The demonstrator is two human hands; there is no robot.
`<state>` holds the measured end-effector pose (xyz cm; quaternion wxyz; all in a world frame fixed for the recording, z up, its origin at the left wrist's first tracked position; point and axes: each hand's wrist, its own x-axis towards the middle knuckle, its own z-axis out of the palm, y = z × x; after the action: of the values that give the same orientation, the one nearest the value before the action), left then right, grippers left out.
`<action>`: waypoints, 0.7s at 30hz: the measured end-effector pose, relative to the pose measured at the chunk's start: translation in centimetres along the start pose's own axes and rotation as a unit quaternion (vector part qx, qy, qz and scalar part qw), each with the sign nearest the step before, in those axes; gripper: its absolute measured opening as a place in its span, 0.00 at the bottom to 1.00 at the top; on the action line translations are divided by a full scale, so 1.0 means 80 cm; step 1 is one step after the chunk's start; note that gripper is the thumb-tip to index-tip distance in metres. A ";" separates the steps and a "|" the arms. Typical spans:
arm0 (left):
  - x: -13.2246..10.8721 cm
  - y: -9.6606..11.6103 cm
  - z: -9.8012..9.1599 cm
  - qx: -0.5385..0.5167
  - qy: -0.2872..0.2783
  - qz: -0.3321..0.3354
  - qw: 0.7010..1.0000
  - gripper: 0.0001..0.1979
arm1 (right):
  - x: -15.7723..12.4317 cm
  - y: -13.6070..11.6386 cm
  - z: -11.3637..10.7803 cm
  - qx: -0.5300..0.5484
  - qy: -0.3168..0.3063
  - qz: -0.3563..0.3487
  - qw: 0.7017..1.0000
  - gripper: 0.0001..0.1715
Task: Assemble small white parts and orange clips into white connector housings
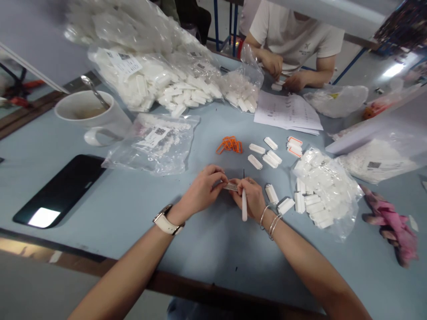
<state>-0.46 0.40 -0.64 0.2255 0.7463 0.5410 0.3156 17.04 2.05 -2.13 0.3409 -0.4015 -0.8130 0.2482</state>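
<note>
My left hand (pixel 203 190) pinches one end of a small, pale, slotted plastic piece (pixel 231 186). The fingers of my right hand (pixel 252 196) steady its other end. That same right hand grips a slim tool with a white handle (pixel 244 208); its thin dark tip points away from me, and its exact kind is unclear. Just beyond the hands lies a heap of orange rectangular frames (pixel 229 145). White plastic casings (pixel 271 158) are scattered to its right, and a few (pixel 295 146) carry an orange frame. Two more casings (pixel 271 194) rest beside my right hand.
An opened bag of white casings (pixel 325 191) lies right, near pink gloves (pixel 392 222). Left are a phone (pixel 62 191), a mug with a spoon (pixel 91 118) and a flat clear bag (pixel 156 144). Large filled bags (pixel 153 75) stand behind. Across the table, a co-worker (pixel 296 44) handles parts beside papers (pixel 287 113).
</note>
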 end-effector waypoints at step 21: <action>0.002 -0.001 -0.010 -0.060 -0.001 -0.109 0.992 0.09 | -0.001 -0.002 0.000 0.036 -0.018 -0.001 0.999 0.13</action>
<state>-1.05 0.56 -0.15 0.3036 0.6684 0.5989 0.3201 17.02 1.90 -2.04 0.3407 -0.3834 -0.8101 0.2839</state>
